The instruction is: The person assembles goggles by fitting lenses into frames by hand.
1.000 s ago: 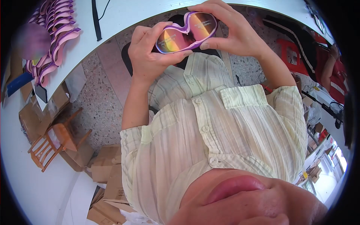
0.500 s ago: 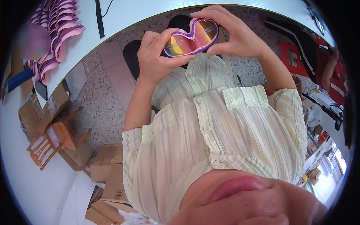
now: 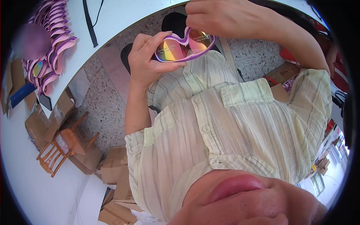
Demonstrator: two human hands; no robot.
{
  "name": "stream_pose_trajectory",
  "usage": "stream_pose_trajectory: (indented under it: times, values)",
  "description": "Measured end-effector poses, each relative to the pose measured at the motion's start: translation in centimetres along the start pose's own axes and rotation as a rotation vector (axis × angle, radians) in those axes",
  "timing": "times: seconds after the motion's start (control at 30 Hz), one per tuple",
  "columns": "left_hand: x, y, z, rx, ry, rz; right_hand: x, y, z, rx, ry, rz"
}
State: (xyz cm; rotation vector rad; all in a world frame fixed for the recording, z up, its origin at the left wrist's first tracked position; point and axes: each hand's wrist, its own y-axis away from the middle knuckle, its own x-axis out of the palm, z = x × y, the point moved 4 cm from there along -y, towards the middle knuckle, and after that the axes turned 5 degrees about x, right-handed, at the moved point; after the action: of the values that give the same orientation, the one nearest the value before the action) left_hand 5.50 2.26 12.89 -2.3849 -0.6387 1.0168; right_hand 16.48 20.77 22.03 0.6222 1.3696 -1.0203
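Observation:
A pair of swim-mask style goggles (image 3: 173, 51) with a pink and purple frame and mirrored yellow-red lenses is held up below the table edge. Small print shows on both lenses. My left hand (image 3: 144, 62) grips the left end, fingers along the top and thumb underneath. My right hand (image 3: 221, 17) is curled at the upper right part of the goggles, its back towards me. It covers part of the right lens, and its fingertips and thumb are hidden, so what it pinches cannot be told.
Stacked pink and purple goggles (image 3: 56, 41) lie on the white table (image 3: 123, 15) at left, near a black strap (image 3: 90, 26). A small wooden chair (image 3: 63, 146) and cardboard boxes (image 3: 116, 165) stand on the speckled floor. Another person's arm (image 3: 332, 58) shows at far right.
My right hand has left the right end of the goggles and turned over their upper right part, its elbow swinging outward. My left hand and the goggles have shifted slightly left and down.

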Motion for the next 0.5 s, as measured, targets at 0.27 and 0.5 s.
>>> stream_pose_trajectory:
  times: [0.27,0.5]
  values:
    - [0.4,-0.4,0.7,-0.08,0.063,0.001,0.3,0.1,-0.1,0.012,0.032,-0.121]
    - [-0.6,-0.8,0.6,-0.095,0.041,0.075,0.9,1.0,-3.3,0.437,-0.777,0.076]
